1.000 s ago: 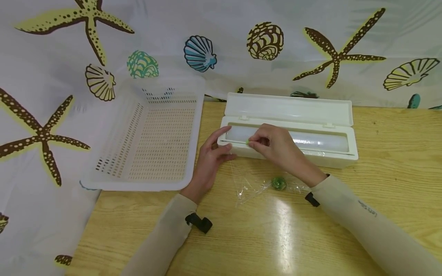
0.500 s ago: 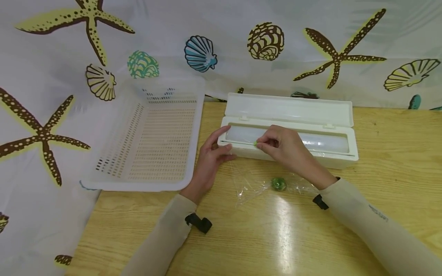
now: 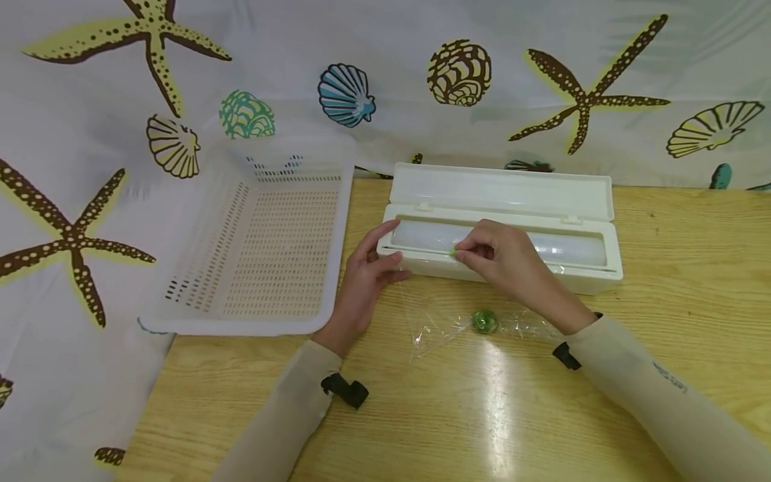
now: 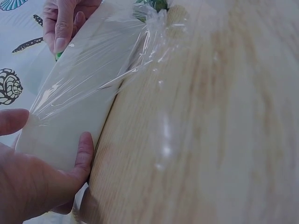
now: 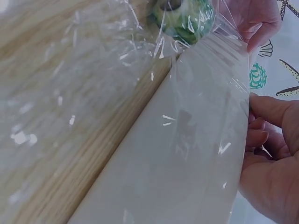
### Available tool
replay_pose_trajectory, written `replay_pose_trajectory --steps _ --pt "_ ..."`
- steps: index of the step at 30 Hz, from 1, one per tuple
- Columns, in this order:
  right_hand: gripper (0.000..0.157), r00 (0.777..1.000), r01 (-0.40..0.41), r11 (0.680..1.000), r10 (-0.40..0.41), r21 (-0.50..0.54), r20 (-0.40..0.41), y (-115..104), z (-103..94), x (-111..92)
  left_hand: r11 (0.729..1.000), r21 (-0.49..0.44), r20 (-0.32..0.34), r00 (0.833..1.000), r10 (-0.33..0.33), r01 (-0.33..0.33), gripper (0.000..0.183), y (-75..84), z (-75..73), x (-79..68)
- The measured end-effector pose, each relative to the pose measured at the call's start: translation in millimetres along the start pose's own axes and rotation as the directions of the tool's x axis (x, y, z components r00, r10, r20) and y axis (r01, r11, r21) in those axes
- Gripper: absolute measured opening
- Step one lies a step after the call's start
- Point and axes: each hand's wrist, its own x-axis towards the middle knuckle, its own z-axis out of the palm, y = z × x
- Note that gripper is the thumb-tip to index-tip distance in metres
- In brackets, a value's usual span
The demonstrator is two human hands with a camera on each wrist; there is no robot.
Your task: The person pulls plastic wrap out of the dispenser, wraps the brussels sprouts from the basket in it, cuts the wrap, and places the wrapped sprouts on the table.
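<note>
A white cling film dispenser (image 3: 581,281) lies on the table with its lid tipped back, showing the cling film roll (image 3: 424,233). My left hand (image 3: 364,274) grips the dispenser's left end, thumb on the near side and fingers over the top. Along the front slot, my right hand (image 3: 502,258) pinches a small bright green slide cutter (image 3: 453,253) between thumb and fingers. Clear film (image 4: 93,70) hangs over the dispenser's front onto the table. Under or in this film sits a round green thing (image 3: 484,322) with a dark spot (image 5: 170,4); its kind is unclear.
A white perforated plastic basket (image 3: 346,234) stands left of the dispenser, close to my left forearm. Behind the wooden table (image 3: 693,268) hangs a white cloth (image 3: 403,40) printed with starfish and shells.
My right hand has slid rightward along the dispenser's slot with the green slide cutter. My left hand keeps its grip on the left end, and the round green thing has stayed in place.
</note>
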Motion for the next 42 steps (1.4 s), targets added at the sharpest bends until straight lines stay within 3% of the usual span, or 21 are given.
replay_pose_trajectory --steps 42 --pt "0.008 0.998 0.021 1.000 -0.021 0.000 -0.064 13.0 -23.0 -24.1 1.000 0.001 -0.030 0.999 -0.020 0.020 0.056 2.5 2.7 -0.5"
